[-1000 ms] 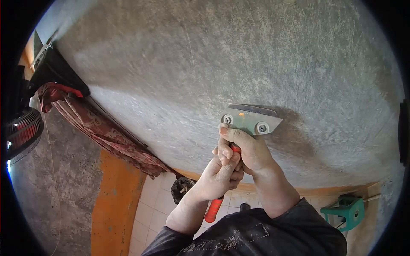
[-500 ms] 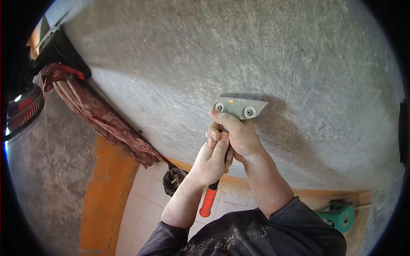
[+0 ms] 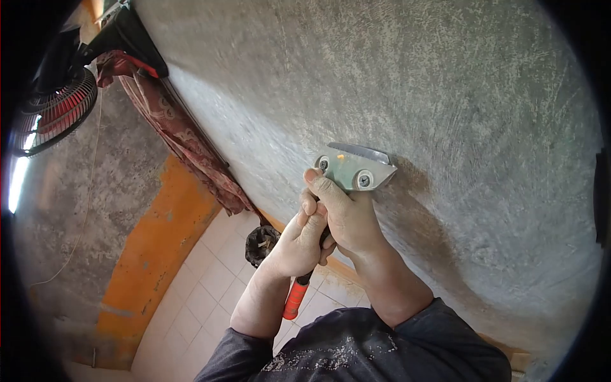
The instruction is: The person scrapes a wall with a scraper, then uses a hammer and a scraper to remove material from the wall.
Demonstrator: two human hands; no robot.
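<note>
- Scraper [image 3: 347, 170] is around the middle of the scene, in front of the grey wall [image 3: 471, 114]. Its head is at the far end, and the handle slants back to the near left.
- Blade [image 3: 361, 152] is on the far edge of the head and faces the wall. Can't tell if it's really touching or just off it.
- Two screws on the plate, left and right, plus a small orange mark.
- Right hand [image 3: 347, 213] is wrapped round the top of the handle, with the thumb pressed flat on the plate by the left screw.
- Left hand [image 3: 298, 245] is closed round the handle just below, nearer and to the left — the two hands are touching. Some of its fingers are hidden.
- Red grip [image 3: 294, 300] pokes out below the left hand, towards the near side.
- Scraper's shadow falls on the wall, to the right.
- Dark shirt [image 3: 344, 347] at the near edge, with pale specks on the front.
- Over on the left: a fan [image 3: 60, 111], then a red curtain [image 3: 172, 124] hanging by the wall.
- Black bin [image 3: 261, 246] sits just left of the left hand — pale tiles [image 3: 203, 299] around it, orange band [image 3: 153, 254] further left.
</note>
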